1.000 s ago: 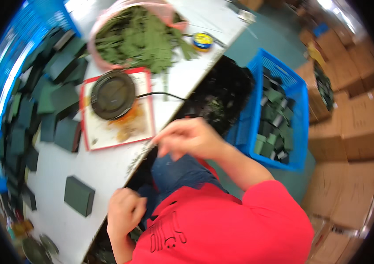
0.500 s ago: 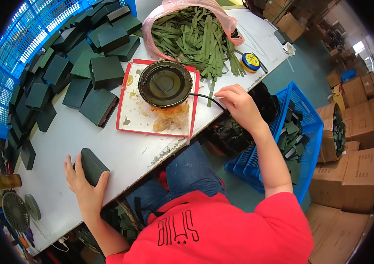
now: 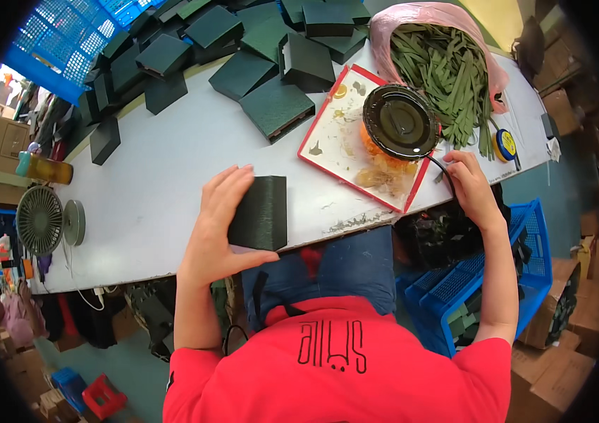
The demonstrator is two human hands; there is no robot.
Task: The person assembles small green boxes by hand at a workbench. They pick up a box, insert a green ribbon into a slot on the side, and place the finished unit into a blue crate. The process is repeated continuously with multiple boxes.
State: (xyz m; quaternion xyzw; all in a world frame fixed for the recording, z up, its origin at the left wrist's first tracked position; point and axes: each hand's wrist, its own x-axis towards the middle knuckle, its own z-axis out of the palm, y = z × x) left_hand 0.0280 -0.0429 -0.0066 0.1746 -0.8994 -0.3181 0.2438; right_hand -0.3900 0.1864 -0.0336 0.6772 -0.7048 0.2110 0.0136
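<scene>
A dark green box stands on the table near its front edge. My left hand spans it, fingers along its left and upper side and thumb by its lower edge. To the right, my right hand has its fingers curled together near the table edge, beside a black cord that runs from a round dark pot. Whatever the right fingertips hold, if anything, is too small to make out. The pot sits on a white board with a red rim, stained with amber residue.
More dark green boxes are heaped at the back by a blue crate. A pink bag of green strips stands behind the pot, with a blue-yellow tin beside it. A small fan is at far left; a blue basket is right.
The view has swung left, so the table's things appear farther right. My left hand has brought the box nearer the front edge and turned it. My right hand's fingers have curled in.
</scene>
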